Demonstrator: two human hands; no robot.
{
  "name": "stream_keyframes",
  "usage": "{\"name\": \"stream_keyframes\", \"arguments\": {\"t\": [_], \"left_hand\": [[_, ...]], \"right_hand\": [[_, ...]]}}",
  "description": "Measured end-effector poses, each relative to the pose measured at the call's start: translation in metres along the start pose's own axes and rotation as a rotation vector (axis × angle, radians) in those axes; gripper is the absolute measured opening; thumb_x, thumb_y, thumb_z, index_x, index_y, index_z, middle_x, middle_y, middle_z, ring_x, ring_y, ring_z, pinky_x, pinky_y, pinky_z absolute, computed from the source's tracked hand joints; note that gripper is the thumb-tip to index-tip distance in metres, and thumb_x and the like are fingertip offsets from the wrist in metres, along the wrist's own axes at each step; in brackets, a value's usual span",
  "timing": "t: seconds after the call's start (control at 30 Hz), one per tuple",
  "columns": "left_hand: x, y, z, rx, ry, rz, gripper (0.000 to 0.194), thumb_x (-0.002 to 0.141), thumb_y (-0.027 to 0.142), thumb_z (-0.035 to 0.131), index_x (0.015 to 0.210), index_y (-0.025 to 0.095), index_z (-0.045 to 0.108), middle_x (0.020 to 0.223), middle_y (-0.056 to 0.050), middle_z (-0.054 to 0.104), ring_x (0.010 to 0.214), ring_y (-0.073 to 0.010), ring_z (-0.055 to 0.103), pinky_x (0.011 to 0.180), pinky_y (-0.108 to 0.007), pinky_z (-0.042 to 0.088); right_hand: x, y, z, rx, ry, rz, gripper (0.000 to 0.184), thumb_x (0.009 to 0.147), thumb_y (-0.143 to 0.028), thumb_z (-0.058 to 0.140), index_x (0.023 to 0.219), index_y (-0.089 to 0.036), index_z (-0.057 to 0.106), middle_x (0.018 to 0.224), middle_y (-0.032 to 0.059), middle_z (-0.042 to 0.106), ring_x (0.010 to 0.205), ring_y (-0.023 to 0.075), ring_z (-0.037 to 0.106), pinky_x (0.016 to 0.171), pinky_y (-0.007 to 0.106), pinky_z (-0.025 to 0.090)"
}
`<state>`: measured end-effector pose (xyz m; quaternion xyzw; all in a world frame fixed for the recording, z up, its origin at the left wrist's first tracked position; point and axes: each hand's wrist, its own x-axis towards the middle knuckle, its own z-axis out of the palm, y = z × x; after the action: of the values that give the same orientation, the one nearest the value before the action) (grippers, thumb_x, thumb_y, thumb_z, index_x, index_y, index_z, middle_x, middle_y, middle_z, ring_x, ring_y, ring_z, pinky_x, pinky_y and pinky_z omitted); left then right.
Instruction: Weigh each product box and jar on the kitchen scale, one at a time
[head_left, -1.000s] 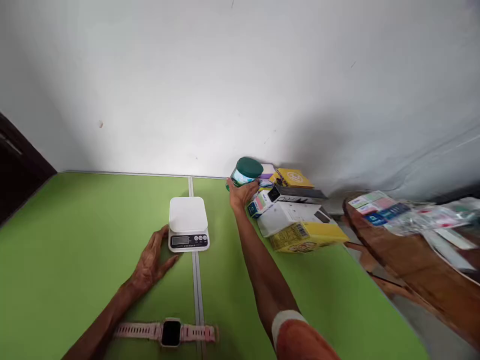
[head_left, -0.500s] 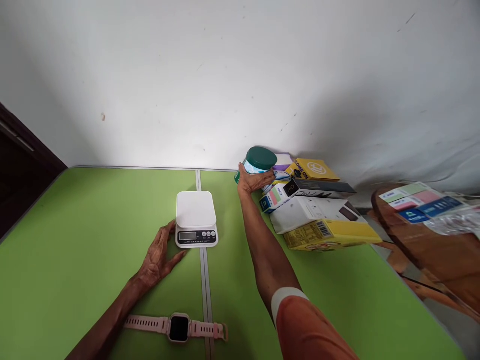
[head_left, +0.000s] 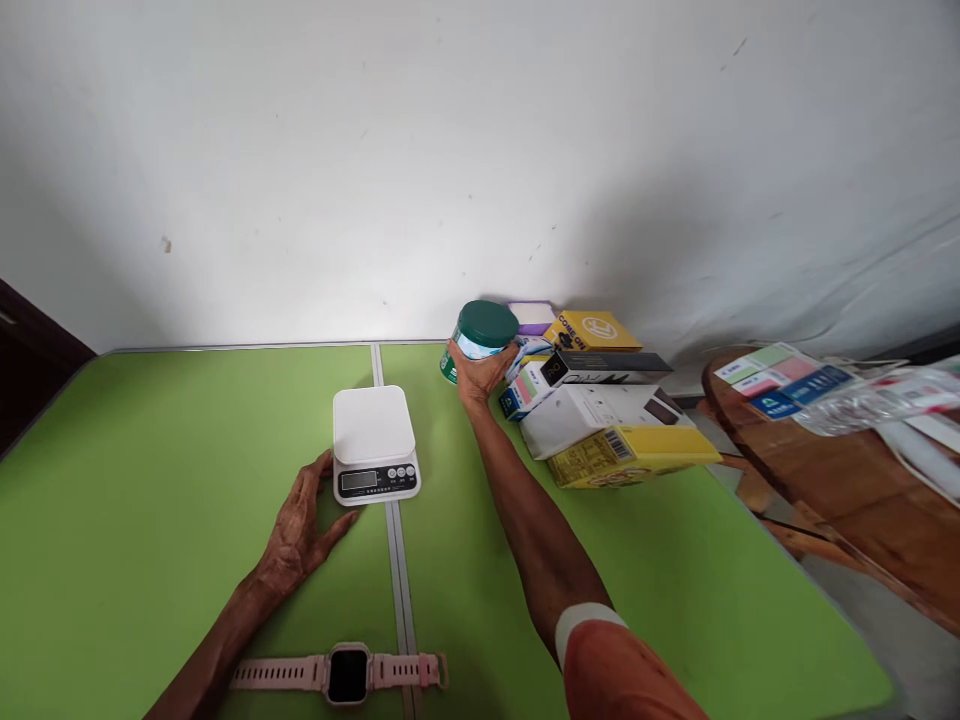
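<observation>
My right hand (head_left: pixel 478 373) is wrapped round a jar with a dark green lid (head_left: pixel 481 335), held tilted just above the far part of the green table (head_left: pixel 150 480). A white kitchen scale (head_left: pixel 373 444) with a dark display stands in the middle of the table. My left hand (head_left: pixel 300 525) lies flat on the table with fingers spread, touching the scale's left front corner. A pink-strapped smartwatch (head_left: pixel 346 673) lies flat near the front edge.
A pile of boxes sits at the table's far right: a yellow box (head_left: pixel 592 331), a black box (head_left: pixel 607 367), a white box (head_left: pixel 592 415) and a yellow barcoded box (head_left: pixel 630 455). A wooden table (head_left: pixel 840 470) with packets stands to the right. A white wall runs behind.
The jar stays in my right hand near the box pile, shifting little. My left hand stays by the scale. The view has swung slightly.
</observation>
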<state>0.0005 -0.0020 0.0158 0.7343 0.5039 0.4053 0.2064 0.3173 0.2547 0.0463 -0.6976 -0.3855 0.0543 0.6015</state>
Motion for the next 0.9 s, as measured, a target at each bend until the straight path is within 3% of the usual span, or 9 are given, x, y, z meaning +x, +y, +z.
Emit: {"name": "stream_keyframes", "arguments": {"t": [0.27,0.4,0.53,0.67,0.77,0.9], "left_hand": [[0.0,-0.005,0.002,0.025,0.006,0.016,0.087,0.099,0.04,0.076,0.173,0.034,0.031,0.143,-0.014,0.069,0.128,-0.0331,0.074,0.106,-0.055,0.068],[0.0,-0.007,0.001,0.023,-0.012,0.02,0.087,0.099,0.042,0.076,0.172,0.031,0.031,0.143,-0.016,0.067,0.13,-0.0343,0.073,0.107,-0.057,0.067],[0.002,-0.007,0.0,-0.003,-0.011,0.005,0.085,0.097,0.044,0.077,0.169,0.03,0.035,0.141,-0.016,0.068,0.13,-0.035,0.072,0.108,-0.058,0.067],[0.005,-0.005,-0.003,-0.035,-0.021,0.012,0.087,0.095,0.045,0.079,0.168,0.026,0.037,0.141,-0.018,0.068,0.132,-0.0356,0.071,0.111,-0.059,0.065],[0.006,-0.005,-0.003,-0.054,-0.012,-0.003,0.087,0.092,0.044,0.08,0.167,0.026,0.039,0.14,-0.017,0.068,0.131,-0.0354,0.071,0.111,-0.058,0.064],[0.005,-0.006,-0.001,-0.068,-0.014,-0.023,0.086,0.09,0.043,0.082,0.164,0.027,0.042,0.138,-0.016,0.068,0.128,-0.035,0.071,0.112,-0.058,0.063]], "right_hand": [[-0.042,0.013,-0.043,0.021,-0.025,-0.149,0.105,0.063,-0.059,0.092,0.148,-0.02,0.043,0.146,0.0212,0.058,0.138,0.0404,0.056,0.123,0.065,0.045],[-0.059,0.015,-0.064,0.064,-0.055,-0.155,0.102,0.064,-0.059,0.092,0.146,-0.023,0.043,0.143,0.0184,0.059,0.133,0.036,0.059,0.12,0.063,0.048],[-0.064,0.013,-0.07,0.18,-0.141,-0.103,0.102,0.064,-0.062,0.089,0.147,-0.027,0.042,0.145,0.0161,0.061,0.131,0.0339,0.062,0.118,0.066,0.049],[-0.063,0.006,-0.071,0.159,-0.185,0.011,0.109,0.054,-0.06,0.094,0.144,-0.02,0.047,0.144,0.0204,0.063,0.139,0.0379,0.06,0.122,0.065,0.046],[-0.063,-0.004,-0.08,0.167,-0.196,0.057,0.106,0.052,-0.058,0.095,0.14,-0.017,0.051,0.139,0.0212,0.067,0.133,0.0381,0.063,0.117,0.062,0.051],[-0.065,-0.031,-0.103,0.233,-0.228,-0.041,0.099,0.055,-0.058,0.094,0.138,-0.019,0.055,0.133,0.0158,0.071,0.124,0.0345,0.068,0.113,0.058,0.056]]}}
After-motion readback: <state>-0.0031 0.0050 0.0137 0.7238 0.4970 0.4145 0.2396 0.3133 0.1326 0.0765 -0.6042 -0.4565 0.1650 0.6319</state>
